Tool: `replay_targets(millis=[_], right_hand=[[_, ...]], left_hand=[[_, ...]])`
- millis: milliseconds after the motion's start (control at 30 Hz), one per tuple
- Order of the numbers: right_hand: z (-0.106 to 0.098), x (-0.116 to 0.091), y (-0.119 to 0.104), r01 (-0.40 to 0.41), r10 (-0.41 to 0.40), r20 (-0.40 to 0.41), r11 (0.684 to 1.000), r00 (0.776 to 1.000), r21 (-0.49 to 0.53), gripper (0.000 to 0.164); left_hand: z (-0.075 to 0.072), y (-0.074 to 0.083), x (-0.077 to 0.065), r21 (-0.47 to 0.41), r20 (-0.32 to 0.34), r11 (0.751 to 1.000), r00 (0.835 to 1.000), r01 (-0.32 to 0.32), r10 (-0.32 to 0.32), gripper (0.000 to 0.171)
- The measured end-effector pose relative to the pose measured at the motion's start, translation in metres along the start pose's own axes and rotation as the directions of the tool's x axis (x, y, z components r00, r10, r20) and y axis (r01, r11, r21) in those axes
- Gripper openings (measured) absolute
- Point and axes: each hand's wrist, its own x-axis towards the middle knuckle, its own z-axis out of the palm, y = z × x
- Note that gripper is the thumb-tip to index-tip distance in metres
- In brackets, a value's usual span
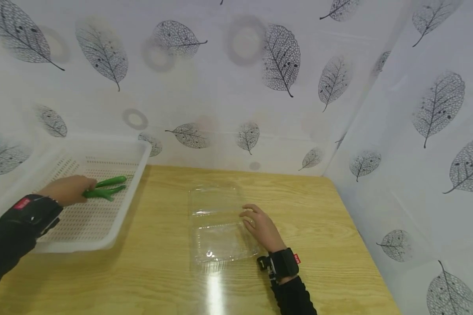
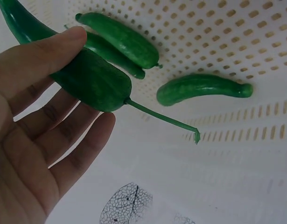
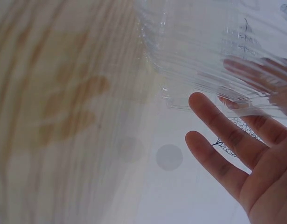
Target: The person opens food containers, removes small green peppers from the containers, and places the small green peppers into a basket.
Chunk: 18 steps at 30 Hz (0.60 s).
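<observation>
In the left wrist view my left hand pinches a green chili pepper between thumb and fingers, its thin stem pointing away. The hand is over a white perforated plastic basket. On the basket floor lie other slender green vegetables, one curved and two side by side; their exact kind is unclear. A clear plastic clamshell box stands unfolded on the table. My right hand, fingers loosely extended, is at the box's right side; whether it touches the plastic I cannot tell.
The wood-grain table carries the basket on the left and the box near the middle. A white leaf-printed sheet rises behind the table and along its right side. Both wrists wear black camera straps.
</observation>
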Motion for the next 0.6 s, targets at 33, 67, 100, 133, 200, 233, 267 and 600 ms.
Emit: replay_targets(millis=[33, 67, 100, 133, 200, 233, 267, 600], right_hand=[[0.000, 0.000, 0.000, 0.001, -0.001, 0.000, 1.000, 1.000, -0.003, 0.020], [0.000, 0.000, 0.000, 0.003, -0.003, -0.001, 1.000, 1.000, -0.003, 0.020], [0.000, 0.001, -0.001, 0.004, -0.004, -0.002, 1.000, 1.000, -0.005, 0.020], [0.000, 0.001, -0.001, 0.005, -0.005, -0.002, 1.000, 1.000, -0.008, 0.020], [-0.001, 0.001, -0.001, 0.004, -0.004, -0.001, 1.000, 1.000, -0.010, 0.020], [-0.001, 0.001, -0.001, 0.002, -0.002, 0.001, 1.000, 1.000, -0.011, 0.020], [-0.001, 0.001, -0.001, 0.001, -0.001, 0.001, 1.000, 1.000, -0.010, 0.020], [-0.002, 0.003, -0.002, 0.001, -0.001, -0.004, 1.000, 1.000, -0.002, 0.020]], left_hand=[[0.001, 0.000, 0.001, -0.004, 0.007, 1.000, 1.000, 0.004, -0.004, 0.021], [0.002, 0.000, 0.003, -0.007, 0.013, 1.000, 1.000, 0.009, -0.009, 0.021], [0.003, 0.000, 0.004, -0.008, 0.018, 1.000, 1.000, 0.005, -0.005, 0.021], [0.004, 0.000, 0.005, -0.008, 0.022, 1.000, 1.000, 0.005, -0.005, 0.021], [0.005, 0.000, 0.007, -0.009, 0.031, 1.000, 1.000, -0.001, 0.001, 0.021], [0.005, 0.001, 0.007, -0.005, 0.033, 1.000, 0.999, -0.004, 0.004, 0.022], [0.006, 0.001, 0.008, -0.002, 0.037, 1.000, 0.999, -0.008, 0.008, 0.023], [0.012, -0.003, 0.015, 0.008, 0.078, 1.000, 0.997, 0.011, -0.011, 0.022]])
